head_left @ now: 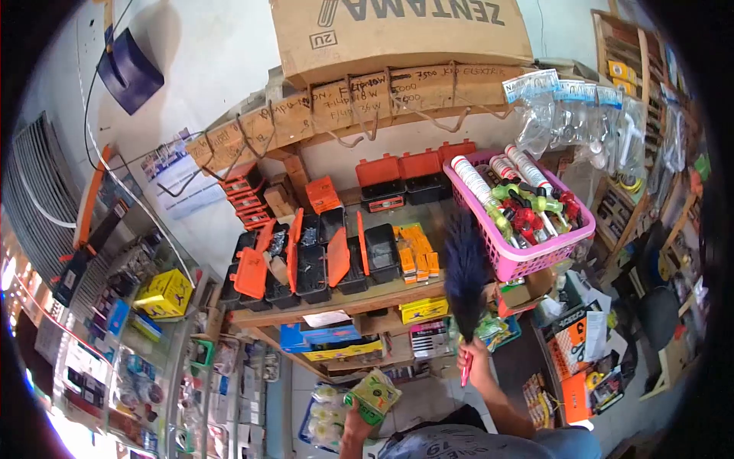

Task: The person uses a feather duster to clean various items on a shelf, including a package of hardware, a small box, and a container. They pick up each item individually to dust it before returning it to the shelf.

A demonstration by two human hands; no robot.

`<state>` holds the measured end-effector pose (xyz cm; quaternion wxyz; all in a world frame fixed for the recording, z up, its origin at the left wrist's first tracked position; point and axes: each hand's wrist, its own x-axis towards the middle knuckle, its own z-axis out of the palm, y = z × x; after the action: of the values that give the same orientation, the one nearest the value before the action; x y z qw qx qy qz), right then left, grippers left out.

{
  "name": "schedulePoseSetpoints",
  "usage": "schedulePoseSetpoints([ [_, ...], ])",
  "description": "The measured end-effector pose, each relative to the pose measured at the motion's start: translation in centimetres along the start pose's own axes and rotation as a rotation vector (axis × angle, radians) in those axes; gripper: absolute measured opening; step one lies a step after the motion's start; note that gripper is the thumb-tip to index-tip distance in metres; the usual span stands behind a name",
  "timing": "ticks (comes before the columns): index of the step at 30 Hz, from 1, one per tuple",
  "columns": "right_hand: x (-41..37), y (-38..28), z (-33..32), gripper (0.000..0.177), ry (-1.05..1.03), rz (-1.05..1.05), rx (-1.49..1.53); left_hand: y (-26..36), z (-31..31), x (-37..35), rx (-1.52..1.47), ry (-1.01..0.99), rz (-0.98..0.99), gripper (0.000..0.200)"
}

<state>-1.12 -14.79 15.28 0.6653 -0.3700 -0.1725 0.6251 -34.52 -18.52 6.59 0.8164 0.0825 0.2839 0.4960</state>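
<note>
My right hand [477, 362] is wrapped round the pink handle of a duster [465, 264] with dark blue bristles. The duster points up, its tip beside the pink basket [527, 264] on the shelf. That basket holds white tubes and several red and green bottles or tools. Lower down, my left hand [355, 425] grips a green and yellow packet [375, 395] close to my body. Left of the packet, a blue crate [305, 421] of pale round items sits low by the floor.
Black boxes with orange lids [312, 271] stand on the wooden shelf [359, 301], beside small orange boxes [415, 252]. Metal hooks jut from the plank [321, 115] above. A glass case [164, 336] is at left. An orange carton [575, 386] stands at right.
</note>
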Motion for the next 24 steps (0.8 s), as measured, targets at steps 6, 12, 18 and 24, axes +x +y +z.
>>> schedulePoseSetpoints([
  [6,-7.3,2.2,-6.0,0.053,0.123,-0.204,-0.872,0.1,3.5,3.2,-0.206,-0.037,-0.025,0.046],
  [12,-11.7,3.2,-6.4,0.037,-0.171,0.033,-1.367,1.0,6.6,5.0,-0.383,-0.153,0.117,0.041],
  [18,-12.2,2.9,-2.1,0.030,-0.081,0.139,-1.164,5.1,12.6,2.9,-0.382,-0.097,0.207,0.043],
  [24,-12.5,2.1,1.0,0.031,-0.423,0.273,-1.252,6.3,11.0,2.4,-0.423,-0.165,0.252,0.050],
])
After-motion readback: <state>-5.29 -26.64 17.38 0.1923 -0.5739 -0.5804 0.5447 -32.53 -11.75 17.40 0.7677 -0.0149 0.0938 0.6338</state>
